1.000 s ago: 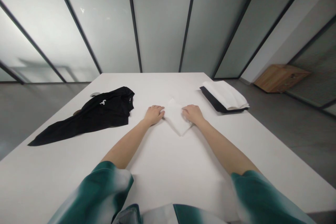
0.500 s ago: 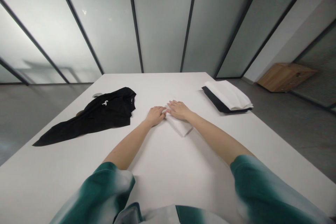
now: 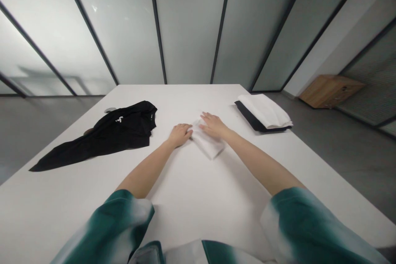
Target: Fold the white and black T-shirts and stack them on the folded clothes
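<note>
Mid-frame, the left hand [image 3: 180, 135], fingers together, grip unclear, touched the white sheet [image 3: 208, 145]; the right hand [image 3: 214, 125] lay over it, fingers spread; uneven dragging risked creases.

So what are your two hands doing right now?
Left hand: fingers loosely curled, at the white cloth's edge.
Right hand: open, fingers spread over the cloth; whether it presses can't be told.

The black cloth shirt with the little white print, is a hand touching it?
No, the black cloth shirt lies apart from the left hand and right hand, with bare white tabletop between.
</note>
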